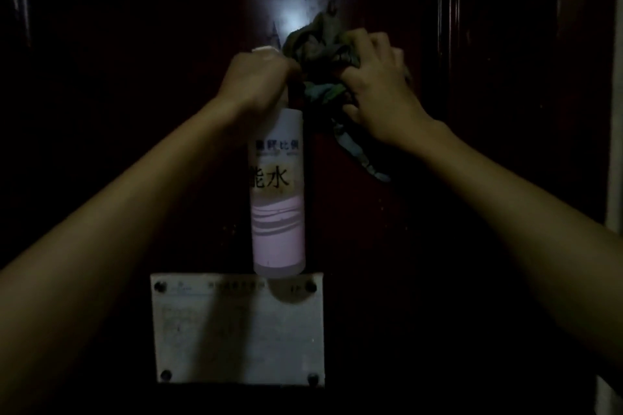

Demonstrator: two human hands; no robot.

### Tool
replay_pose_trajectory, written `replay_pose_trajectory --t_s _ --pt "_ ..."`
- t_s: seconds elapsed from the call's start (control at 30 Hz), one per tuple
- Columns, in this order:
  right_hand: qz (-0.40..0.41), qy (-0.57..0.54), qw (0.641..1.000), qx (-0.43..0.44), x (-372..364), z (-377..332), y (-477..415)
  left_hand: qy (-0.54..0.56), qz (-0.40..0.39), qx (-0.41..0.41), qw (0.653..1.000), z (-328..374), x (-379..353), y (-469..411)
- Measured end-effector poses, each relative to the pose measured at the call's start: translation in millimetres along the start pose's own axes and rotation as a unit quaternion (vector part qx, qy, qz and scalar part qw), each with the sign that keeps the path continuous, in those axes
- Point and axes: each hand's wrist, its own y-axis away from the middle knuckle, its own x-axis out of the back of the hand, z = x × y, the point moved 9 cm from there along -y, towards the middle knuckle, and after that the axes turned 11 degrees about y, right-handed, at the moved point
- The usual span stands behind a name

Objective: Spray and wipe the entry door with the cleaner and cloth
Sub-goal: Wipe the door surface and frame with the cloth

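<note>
Left hand (258, 77) fingers curl round the top of the upright spray bottle (278, 192), right hand (374, 94) fingers bunch the dark cloth (320, 40) against the upper middle of the door (472, 178), above a screwed plate (237, 330).

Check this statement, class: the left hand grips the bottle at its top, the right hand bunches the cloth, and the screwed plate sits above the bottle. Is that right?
Not quite. The plate sits below the bottle, not above it; the head view shows the bottle's base overlapping the plate's top edge. The rest holds: the left hand grips the bottle's top, and the right hand bunches the cloth.
</note>
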Motion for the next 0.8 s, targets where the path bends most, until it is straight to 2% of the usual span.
replay_pose_trajectory --t_s 0.07,0.2,0.33,0.47,0.67,0.8 --pt "-0.018 -0.010 1.000 0.006 -4 -6 25 -0.005 -0.026 0.018 0.999 -22 -9 14" --pt "-0.048 -0.051 0.998 0.005 -13 -21 96 0.058 -0.058 0.028 0.996 -75 -31 69" --pt "-0.070 -0.057 0.996 0.005 -20 -34 161 0.111 -0.085 0.088 0.986 -117 -51 116" --pt "-0.093 -0.061 0.994 0.007 -23 -53 216 0.110 -0.077 0.120 0.984 -156 -62 162" --pt "-0.177 -0.080 0.981 -0.004 -36 -89 278 0.076 -0.049 0.140 0.986 -199 -62 219" --pt "-0.222 -0.088 0.971 -0.004 -41 -118 327 0.065 -0.036 0.184 0.980 -239 -59 264"
